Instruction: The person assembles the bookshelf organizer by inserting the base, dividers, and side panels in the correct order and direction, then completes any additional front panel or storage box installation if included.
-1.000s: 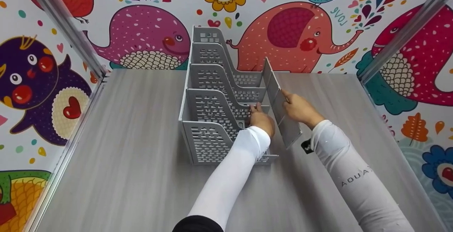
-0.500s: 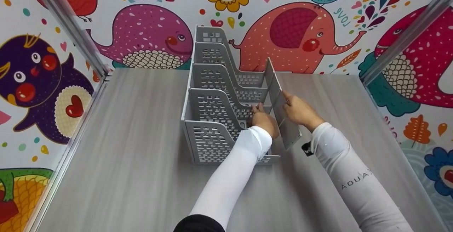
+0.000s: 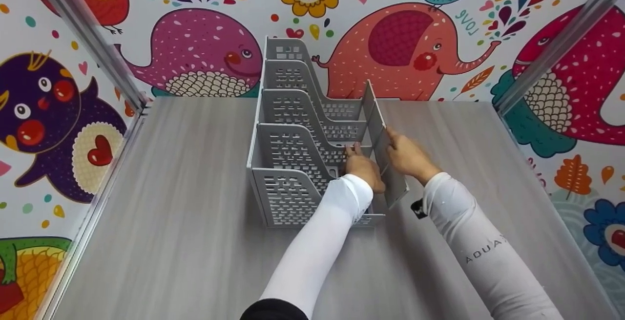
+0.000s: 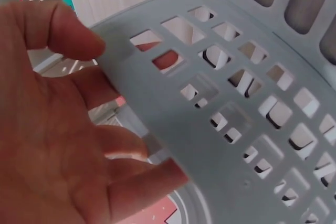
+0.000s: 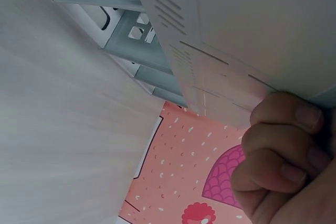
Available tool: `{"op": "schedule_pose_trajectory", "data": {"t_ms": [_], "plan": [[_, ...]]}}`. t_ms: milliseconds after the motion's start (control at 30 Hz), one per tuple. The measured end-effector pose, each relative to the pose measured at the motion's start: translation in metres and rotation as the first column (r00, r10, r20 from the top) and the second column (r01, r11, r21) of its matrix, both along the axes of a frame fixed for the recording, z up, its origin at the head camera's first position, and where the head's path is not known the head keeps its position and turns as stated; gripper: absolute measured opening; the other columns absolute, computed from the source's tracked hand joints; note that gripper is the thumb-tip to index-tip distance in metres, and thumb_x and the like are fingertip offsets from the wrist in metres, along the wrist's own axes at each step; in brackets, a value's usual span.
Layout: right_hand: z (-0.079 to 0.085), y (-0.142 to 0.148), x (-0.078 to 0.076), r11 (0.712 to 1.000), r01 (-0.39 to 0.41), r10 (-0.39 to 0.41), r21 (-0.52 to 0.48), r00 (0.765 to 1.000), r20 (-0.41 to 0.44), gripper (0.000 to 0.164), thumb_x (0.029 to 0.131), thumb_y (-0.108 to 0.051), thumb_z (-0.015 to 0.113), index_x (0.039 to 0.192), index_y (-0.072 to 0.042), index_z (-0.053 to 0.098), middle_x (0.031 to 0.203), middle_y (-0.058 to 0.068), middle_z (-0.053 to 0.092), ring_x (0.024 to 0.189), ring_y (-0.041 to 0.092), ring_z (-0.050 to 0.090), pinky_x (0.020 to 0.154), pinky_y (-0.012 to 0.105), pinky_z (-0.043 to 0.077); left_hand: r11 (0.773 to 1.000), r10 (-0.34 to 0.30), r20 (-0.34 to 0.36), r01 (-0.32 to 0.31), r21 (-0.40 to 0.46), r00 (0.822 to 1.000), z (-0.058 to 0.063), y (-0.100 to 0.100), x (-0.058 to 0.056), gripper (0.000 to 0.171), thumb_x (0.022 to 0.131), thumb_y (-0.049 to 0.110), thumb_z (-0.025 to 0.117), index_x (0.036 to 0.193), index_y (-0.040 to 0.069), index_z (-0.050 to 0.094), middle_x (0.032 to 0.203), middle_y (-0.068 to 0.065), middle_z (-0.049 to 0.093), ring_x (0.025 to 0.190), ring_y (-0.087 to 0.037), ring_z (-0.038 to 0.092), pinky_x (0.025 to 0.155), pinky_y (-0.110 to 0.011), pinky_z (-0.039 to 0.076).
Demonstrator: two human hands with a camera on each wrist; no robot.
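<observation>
A grey plastic file organizer (image 3: 285, 151), with several perforated upright dividers, stands on the table. My left hand (image 3: 362, 169) reaches between the dividers. In the left wrist view, its thumb and fingers pinch the edge of a perforated divider (image 4: 176, 124). On the organizer's right side, my right hand (image 3: 411, 155) grips the outer edge of a flat grey front panel (image 3: 398, 183). That panel leans along the dividers' low ends, its near end standing away from the nearest one. The right wrist view shows curled fingers (image 5: 278, 150) at the panel's slotted face.
The wood-grain table (image 3: 171, 212) surrounds the organizer. A patterned wall (image 3: 312, 41) with cartoon animals rises behind, and metal posts (image 3: 88, 41) frame the sides. A small black item (image 3: 418, 209) shows by the right cuff.
My right hand and the near end of the front panel have moved slightly left, closer to the dividers. The left hand keeps its place between the dividers.
</observation>
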State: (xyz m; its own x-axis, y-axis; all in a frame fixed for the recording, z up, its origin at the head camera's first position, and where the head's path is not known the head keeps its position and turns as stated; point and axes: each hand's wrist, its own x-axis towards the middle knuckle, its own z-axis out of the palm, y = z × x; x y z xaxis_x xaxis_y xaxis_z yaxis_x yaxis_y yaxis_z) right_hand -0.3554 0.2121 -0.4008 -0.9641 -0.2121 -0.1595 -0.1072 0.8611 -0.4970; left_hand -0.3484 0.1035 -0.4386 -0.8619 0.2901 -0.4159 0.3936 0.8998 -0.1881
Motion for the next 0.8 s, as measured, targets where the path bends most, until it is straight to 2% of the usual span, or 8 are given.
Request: {"op": "schedule_pose_trajectory", "data": {"t_ms": [100, 233, 300, 500, 700, 800], "plan": [[0.001, 0.001, 0.001, 1.0, -0.005, 0.006, 0.031, 0.999, -0.035, 0.057, 0.095, -0.012, 0.036, 0.149, 0.002, 0.022, 0.144, 0.027, 0.042, 0.11, 0.038, 0.056, 0.09, 0.05, 0.046, 1.0, -0.016, -0.004, 0.016, 0.005, 1.0, 0.001, 0.0, 0.0, 0.066, 0.086, 0.061, 0.042, 0.141, 0.025, 0.046, 0.154, -0.003, 0.033, 0.148, -0.033, 0.014, 0.118, -0.053, 0.015], [0.001, 0.002, 0.002, 0.998, -0.011, 0.016, 0.063, 0.998, -0.066, 0.057, 0.094, -0.012, 0.037, 0.148, 0.002, 0.025, 0.141, 0.027, 0.045, 0.115, 0.037, 0.054, 0.099, 0.053, 0.042, 1.0, -0.023, 0.003, 0.023, -0.002, 1.0, 0.001, -0.002, -0.001, 0.062, 0.089, 0.056, 0.041, 0.142, 0.024, 0.046, 0.154, -0.006, 0.032, 0.148, -0.033, 0.014, 0.118, -0.053, 0.015], [-0.001, 0.001, 0.003, 0.998, -0.008, 0.011, 0.061, 0.998, -0.058, 0.057, 0.094, -0.012, 0.037, 0.148, 0.001, 0.025, 0.141, 0.027, 0.045, 0.111, 0.036, 0.055, 0.097, 0.052, 0.043, 1.0, -0.018, 0.008, 0.018, -0.002, 1.0, 0.0, -0.003, -0.001, 0.061, 0.089, 0.054, 0.042, 0.142, 0.023, 0.045, 0.154, -0.008, 0.031, 0.148, -0.033, 0.014, 0.119, -0.052, 0.014], [-0.005, -0.004, 0.003, 0.997, 0.002, 0.001, 0.071, 0.998, -0.055, 0.058, 0.095, -0.012, 0.038, 0.149, 0.001, 0.023, 0.141, 0.027, 0.044, 0.111, 0.037, 0.057, 0.095, 0.052, 0.045, 1.0, -0.005, -0.007, 0.004, -0.003, 1.0, -0.002, -0.005, -0.002, 0.061, 0.089, 0.053, 0.046, 0.142, 0.023, 0.045, 0.155, -0.011, 0.029, 0.149, -0.03, 0.015, 0.119, -0.05, 0.015], [0.005, 0.0, -0.001, 0.999, 0.009, -0.006, 0.053, 0.998, -0.056, 0.055, 0.095, -0.011, 0.037, 0.147, 0.002, 0.027, 0.139, 0.027, 0.047, 0.109, 0.035, 0.054, 0.094, 0.052, 0.044, 1.0, -0.027, -0.01, 0.027, -0.01, 1.0, -0.001, -0.001, 0.001, 0.057, 0.09, 0.05, 0.044, 0.141, 0.026, 0.046, 0.153, -0.003, 0.034, 0.148, -0.032, 0.014, 0.118, -0.053, 0.015], [0.006, -0.004, 0.0, 0.997, 0.014, -0.01, 0.071, 0.998, -0.07, 0.055, 0.095, -0.012, 0.039, 0.147, 0.001, 0.029, 0.135, 0.027, 0.052, 0.102, 0.036, 0.056, 0.089, 0.052, 0.046, 1.0, -0.018, -0.014, 0.017, -0.011, 1.0, -0.001, -0.002, 0.0, 0.058, 0.09, 0.05, 0.045, 0.142, 0.024, 0.045, 0.154, -0.005, 0.032, 0.148, -0.031, 0.015, 0.118, -0.053, 0.016]]}}
